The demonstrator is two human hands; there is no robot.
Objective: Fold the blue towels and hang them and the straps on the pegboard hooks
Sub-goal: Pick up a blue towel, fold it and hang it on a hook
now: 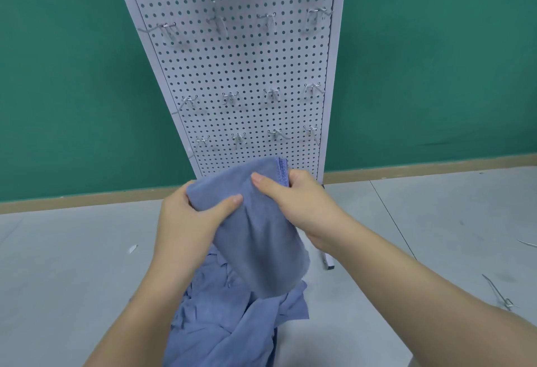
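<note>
Head cam: L hand [189,215] and R hand [296,207] both grip one blue towel [261,239], thumbs on front face, fingers curled behind; towel held up in air, folded, in front of lower edge of white pegboard [241,70]. Wire hooks [273,95] on board in three rows, all bare. Pile of more blue towels [232,320] on grey floor [72,265] directly below hands. Loose hook [499,294] lies on floor, far right. Green wall [72,76] behind.

Green wall [72,76], grey floor [72,250], wood skirting [421,167]
</note>
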